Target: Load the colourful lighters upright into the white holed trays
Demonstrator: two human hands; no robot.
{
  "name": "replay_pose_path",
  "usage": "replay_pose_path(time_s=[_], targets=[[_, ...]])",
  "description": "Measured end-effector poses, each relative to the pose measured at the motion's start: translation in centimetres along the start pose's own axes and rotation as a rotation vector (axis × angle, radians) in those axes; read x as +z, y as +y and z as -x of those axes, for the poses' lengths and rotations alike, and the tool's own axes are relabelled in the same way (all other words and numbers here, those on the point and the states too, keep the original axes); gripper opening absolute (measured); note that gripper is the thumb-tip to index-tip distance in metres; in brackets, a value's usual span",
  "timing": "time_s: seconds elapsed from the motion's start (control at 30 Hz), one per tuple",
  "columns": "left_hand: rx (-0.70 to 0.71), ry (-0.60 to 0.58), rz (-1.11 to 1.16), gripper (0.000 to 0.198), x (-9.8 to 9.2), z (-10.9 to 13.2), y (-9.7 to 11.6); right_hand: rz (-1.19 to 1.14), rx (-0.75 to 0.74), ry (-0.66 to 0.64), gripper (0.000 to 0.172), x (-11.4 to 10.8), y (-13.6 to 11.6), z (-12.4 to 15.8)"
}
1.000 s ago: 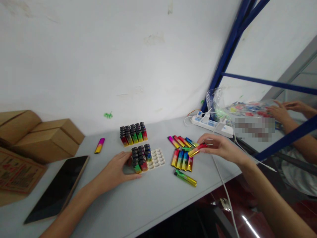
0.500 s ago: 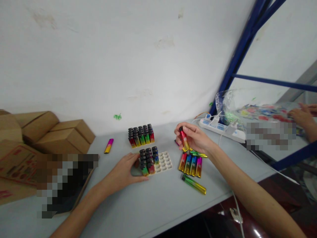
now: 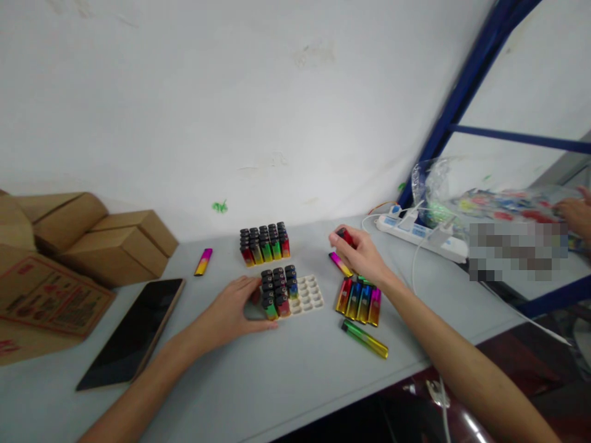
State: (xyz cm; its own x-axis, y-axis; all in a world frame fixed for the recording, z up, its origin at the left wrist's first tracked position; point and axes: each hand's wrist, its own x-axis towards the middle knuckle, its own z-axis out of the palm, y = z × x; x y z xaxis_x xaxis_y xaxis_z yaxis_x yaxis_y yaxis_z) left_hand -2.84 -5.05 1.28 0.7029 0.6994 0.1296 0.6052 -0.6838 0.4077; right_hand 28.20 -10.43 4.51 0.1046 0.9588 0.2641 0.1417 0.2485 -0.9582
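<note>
My right hand [image 3: 360,251] is closed on a red lighter [image 3: 346,236] above the table, right of the white tray [image 3: 310,296]. The left part of that tray holds several upright lighters with black tops; its right part shows bare round slots. My left hand [image 3: 237,311] rests at the tray's left side, thumb and fingers spread around its edge. Behind it stands a full block of upright lighters [image 3: 265,245]. Near my right hand lie a row of colourful lighters [image 3: 358,301], a pink-yellow lighter [image 3: 340,264] and, closer to me, a green-yellow lighter [image 3: 365,339].
Another pink-yellow lighter [image 3: 203,262] lies at the left. A dark tablet [image 3: 132,335] and cardboard boxes [image 3: 124,252] are further left. At the right are a white power strip [image 3: 422,237] with cables, a blue frame [image 3: 462,92], a plastic bag and another person's hand [image 3: 575,212].
My right hand has turned over with the red lighter, whose body is now mostly hidden in the fingers. My left hand stays beside the tray. The view has shifted slightly.
</note>
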Motion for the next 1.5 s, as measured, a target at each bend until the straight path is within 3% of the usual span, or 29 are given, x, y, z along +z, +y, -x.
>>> replay_pose_path(time_s=[0.1, 0.3, 0.7, 1.03, 1.33, 1.5], targets=[[0.001, -0.002, -0.007, 0.059, 0.1, 0.0, -0.1, 0.144, -0.028, 0.126, 0.065, 0.1, 1.0, 0.1], [0.017, 0.014, 0.003, 0.06, 0.2, 0.0, -0.3, 0.203, -0.051, 0.165, 0.067, 0.0, 1.7, 0.1], [-0.011, 0.0, 0.008, 0.058, -0.2, -0.1, 0.1, 0.231, -0.074, 0.088, 0.056, 0.2, 1.5, 0.4], [-0.015, -0.008, 0.001, 0.055, 0.0, -0.1, -0.1, 0.366, -0.065, 0.184, 0.041, 0.2, 1.3, 0.0], [0.007, 0.007, 0.017, 0.056, -0.2, 0.0, 0.2, 0.364, -0.111, 0.146, 0.048, 0.2, 1.7, 0.1], [0.014, -0.015, 0.007, 0.056, -0.1, 0.0, 0.0, 0.202, -0.092, -0.085, 0.032, 0.4, 1.5, 0.5]])
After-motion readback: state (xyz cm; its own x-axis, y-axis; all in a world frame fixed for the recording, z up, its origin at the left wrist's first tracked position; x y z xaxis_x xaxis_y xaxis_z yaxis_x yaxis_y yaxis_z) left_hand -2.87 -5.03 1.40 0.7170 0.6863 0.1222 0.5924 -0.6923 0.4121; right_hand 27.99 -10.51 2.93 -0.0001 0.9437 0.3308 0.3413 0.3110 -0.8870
